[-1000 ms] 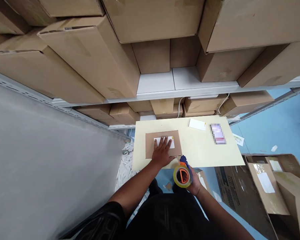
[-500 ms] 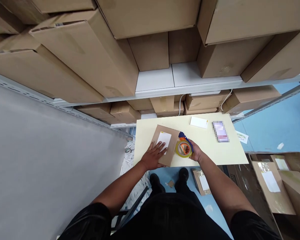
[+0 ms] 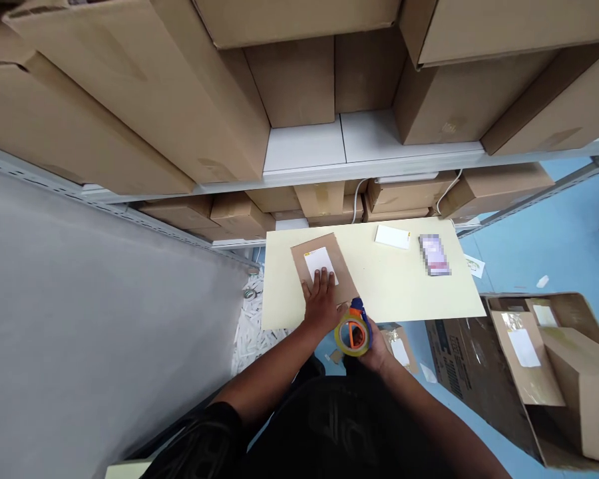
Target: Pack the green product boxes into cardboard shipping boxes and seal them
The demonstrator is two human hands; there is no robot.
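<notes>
A flat brown cardboard parcel with a white label lies on the pale yellow table, turned at a slant. My left hand presses flat on its near end, fingers spread over the label's lower edge. My right hand grips a tape dispenser with an orange core, a yellowish roll and a blue handle. The dispenser is at the table's near edge, just off the parcel's near right corner.
A white card and a small blurred packet lie on the table's far right. Shelves of cardboard boxes rise behind. An open carton with labelled parcels stands on the blue floor at right. Paper strips litter the floor at left.
The parcel has been turned to slant the other way. My right hand has drawn the tape dispenser back from beside the parcel to the table's near edge.
</notes>
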